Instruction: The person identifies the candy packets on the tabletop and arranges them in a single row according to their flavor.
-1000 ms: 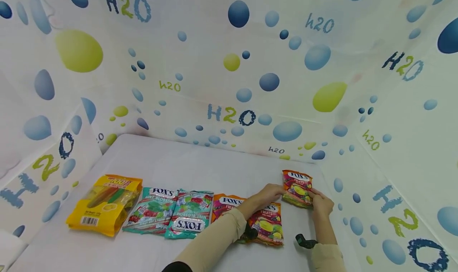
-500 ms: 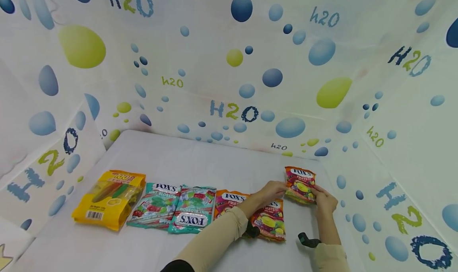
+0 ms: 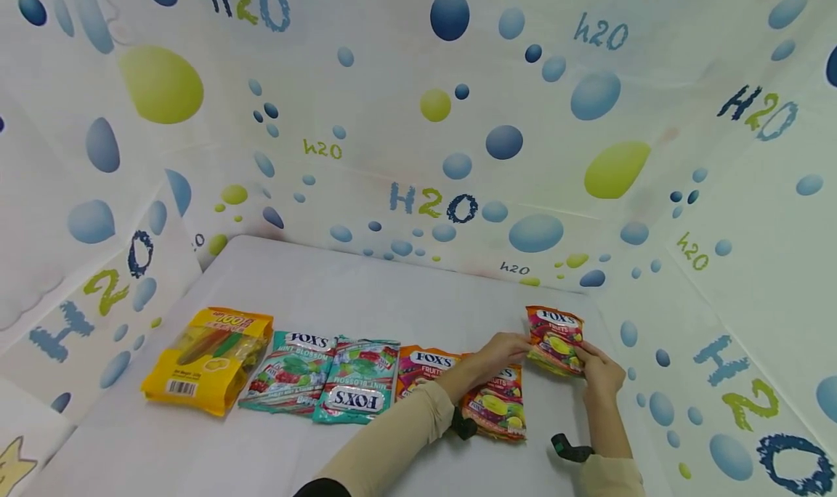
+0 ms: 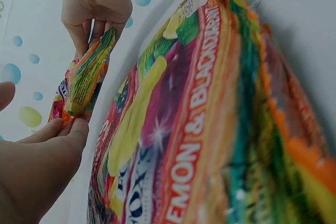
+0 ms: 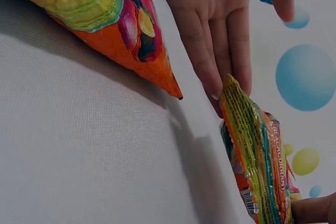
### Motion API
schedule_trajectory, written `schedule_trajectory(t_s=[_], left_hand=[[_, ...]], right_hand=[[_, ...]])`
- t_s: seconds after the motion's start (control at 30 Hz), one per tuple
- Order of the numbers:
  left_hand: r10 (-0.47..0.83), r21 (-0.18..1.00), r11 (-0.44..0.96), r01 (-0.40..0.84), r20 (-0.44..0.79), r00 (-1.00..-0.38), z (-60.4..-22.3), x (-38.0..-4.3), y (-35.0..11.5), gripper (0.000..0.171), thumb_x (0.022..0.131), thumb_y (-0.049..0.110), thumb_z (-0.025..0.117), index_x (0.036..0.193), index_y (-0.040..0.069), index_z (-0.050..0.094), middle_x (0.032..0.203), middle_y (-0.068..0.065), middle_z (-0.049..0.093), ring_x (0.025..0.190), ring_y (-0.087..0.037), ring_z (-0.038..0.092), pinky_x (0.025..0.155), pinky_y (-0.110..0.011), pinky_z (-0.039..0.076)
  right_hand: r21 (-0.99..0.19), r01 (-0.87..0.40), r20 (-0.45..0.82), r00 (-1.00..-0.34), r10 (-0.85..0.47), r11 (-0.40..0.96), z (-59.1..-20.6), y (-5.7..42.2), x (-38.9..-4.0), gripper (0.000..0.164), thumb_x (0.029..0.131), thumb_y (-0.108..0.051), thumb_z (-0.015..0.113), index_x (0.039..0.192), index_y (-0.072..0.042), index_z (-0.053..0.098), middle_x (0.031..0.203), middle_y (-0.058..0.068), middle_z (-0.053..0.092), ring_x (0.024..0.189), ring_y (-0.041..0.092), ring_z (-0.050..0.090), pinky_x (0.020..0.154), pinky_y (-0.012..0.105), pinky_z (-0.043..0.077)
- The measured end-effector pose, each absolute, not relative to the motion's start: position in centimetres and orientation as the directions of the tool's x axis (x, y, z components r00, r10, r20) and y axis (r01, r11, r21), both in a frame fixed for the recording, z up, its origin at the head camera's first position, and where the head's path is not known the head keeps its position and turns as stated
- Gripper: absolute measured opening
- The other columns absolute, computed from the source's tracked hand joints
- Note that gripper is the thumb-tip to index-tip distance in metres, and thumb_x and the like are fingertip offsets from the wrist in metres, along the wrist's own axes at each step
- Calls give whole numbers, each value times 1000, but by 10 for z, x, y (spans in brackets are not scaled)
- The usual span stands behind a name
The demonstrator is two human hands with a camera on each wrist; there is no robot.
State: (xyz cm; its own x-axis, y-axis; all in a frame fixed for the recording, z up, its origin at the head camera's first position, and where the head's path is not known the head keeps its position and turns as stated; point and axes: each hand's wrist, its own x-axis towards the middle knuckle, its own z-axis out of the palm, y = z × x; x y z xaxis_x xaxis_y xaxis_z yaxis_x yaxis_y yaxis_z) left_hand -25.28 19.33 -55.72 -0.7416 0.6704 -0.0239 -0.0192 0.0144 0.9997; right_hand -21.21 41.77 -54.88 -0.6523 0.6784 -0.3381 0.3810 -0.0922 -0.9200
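Note:
A small orange and purple Fox's candy packet (image 3: 555,340) lies at the back right of the table, between the two hands. My left hand (image 3: 502,355) pinches its left edge, also seen at the lower left of the left wrist view. My right hand (image 3: 598,370) holds the opposite edge at its fingertips. In the right wrist view, the right hand's fingers (image 5: 239,51) reach down to the packet's corner, and one digit stands apart. Just under the left forearm is another Fox's fruit packet (image 3: 498,402), which looms large in the left wrist view.
Along the table (image 3: 314,272), left of the hands, lie another fruit packet (image 3: 418,366), two teal Fox's packets (image 3: 356,381) (image 3: 290,373) and a yellow bag (image 3: 209,359). Patterned white sheets (image 3: 458,119) rise behind and at both sides.
The hands and packet keep nearly the same pose. The whole head view has shifted slightly, with everything a little further right.

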Motion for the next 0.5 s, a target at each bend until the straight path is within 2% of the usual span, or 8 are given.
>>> schedule_trajectory(t_s=[0.1, 0.13, 0.37, 0.5], left_hand=[[682, 985, 100, 141, 35, -730, -553, -248, 190, 32, 107, 4, 53, 137, -1, 66, 154, -13, 54, 146, -25, 47, 117, -30, 41], [676, 986, 102, 128, 26, -736, -552, -247, 190, 33, 107, 6, 54, 137, -1, 66, 154, -12, 55, 146, -25, 47, 117, -30, 42], [632, 974, -79, -214, -117, -766, -549, -236, 196, 48, 105, 19, 57, 146, -6, 55, 153, -16, 54, 144, -29, 48, 117, -42, 43], [631, 967, -89, -240, -132, -764, -549, -233, 196, 49, 104, 20, 58, 146, -5, 55, 154, -15, 53, 145, -30, 47, 119, -44, 41]], right_hand=[[-921, 381, -336, -660, 672, -85, -548, 419, -208, 46, 100, -28, 71, 142, -11, 64, 162, 11, 43, 134, 22, 47, 105, 29, 47], [-920, 382, -335, -662, 670, -83, -548, 420, -207, 47, 100, -29, 71, 142, -11, 64, 162, 11, 43, 134, 23, 47, 105, 29, 47], [-920, 387, -325, -677, 661, -56, -547, 422, -200, 48, 102, -29, 69, 145, -10, 62, 165, 12, 39, 143, 27, 41, 118, 38, 40], [-922, 383, -323, -677, 661, -58, -544, 421, -196, 47, 101, -28, 70, 144, -10, 62, 165, 11, 39, 142, 26, 41, 118, 37, 41]])
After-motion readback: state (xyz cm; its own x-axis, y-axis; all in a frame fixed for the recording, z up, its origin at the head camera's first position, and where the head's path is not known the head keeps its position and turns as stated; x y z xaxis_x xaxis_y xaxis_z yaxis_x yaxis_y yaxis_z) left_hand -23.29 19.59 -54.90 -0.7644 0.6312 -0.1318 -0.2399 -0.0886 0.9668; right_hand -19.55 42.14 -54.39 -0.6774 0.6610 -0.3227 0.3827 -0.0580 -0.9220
